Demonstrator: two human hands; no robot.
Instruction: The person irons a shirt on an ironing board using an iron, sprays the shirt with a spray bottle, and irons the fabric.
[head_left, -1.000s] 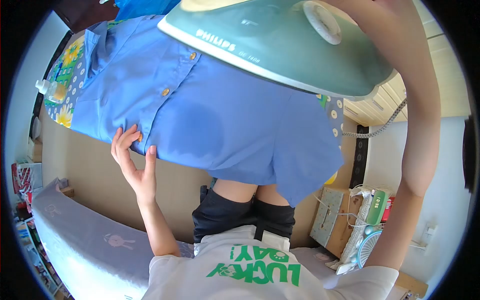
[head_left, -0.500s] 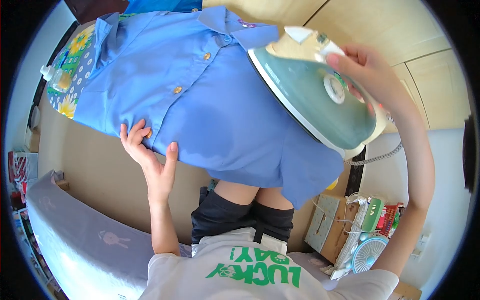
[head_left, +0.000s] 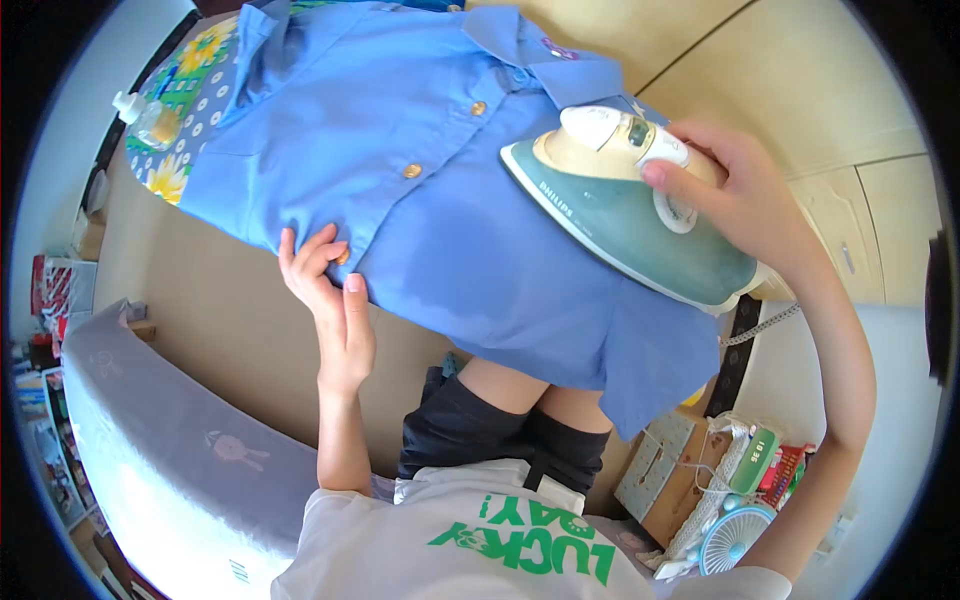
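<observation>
A light blue shirt (head_left: pixel 430 225) with gold buttons lies spread over a flower-patterned ironing board (head_left: pixel 165 180). A darker, damp-looking patch marks its middle. My right hand (head_left: pixel 735 190) is wrapped round the handle of a green and cream steam iron (head_left: pixel 630 215). The iron's soleplate appears to lie on the shirt, its tip pointing left toward the button row. At the shirt's near edge, my left hand (head_left: pixel 325 290) rests with its fingers apart on the cloth, beside the lowest visible button. Both the fingertips and the thumb tip show on top.
A clear pump bottle (head_left: pixel 150 122) stands at the board's left end. The iron's braided cord (head_left: pixel 762 328) runs off at right. Cream cabinets (head_left: pixel 790 90) rise behind. A grey bed cover (head_left: pixel 190 420) is at lower left. A small fan (head_left: pixel 738 540) and green digital clock (head_left: pixel 755 460) sit lower right.
The iron has come down from a tilted, raised position onto the shirt, its tip shifting toward the buttons. My left hand stays at the shirt's edge. The whole view has shifted slightly.
</observation>
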